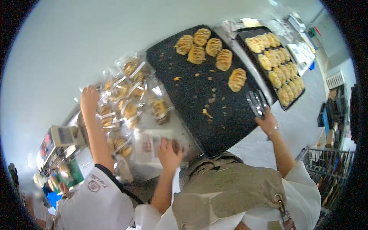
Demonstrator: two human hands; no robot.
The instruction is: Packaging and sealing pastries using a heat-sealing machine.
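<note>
In my right hand (268,123) is a pair of metal tongs (256,101), held over the near right edge of a large black baking tray (189,97). Several golden, ridged pastries (214,47) lie towards the far end of that tray, with crumbs scattered over the rest. One pastry (237,80) sits apart, closest to the tongs. My left hand (170,155) rests at a stack of clear printed plastic bags (145,148) left of the tray. Blur hides whether its fingers pinch a bag.
Several bagged pastries (129,110) crowd the table's left part. A co-worker's arm (93,123) reaches across there. A second tray (260,59) holds rows of paler pastries. A sealing-type machine (54,142) stands left; a wire rack (327,161) stands right.
</note>
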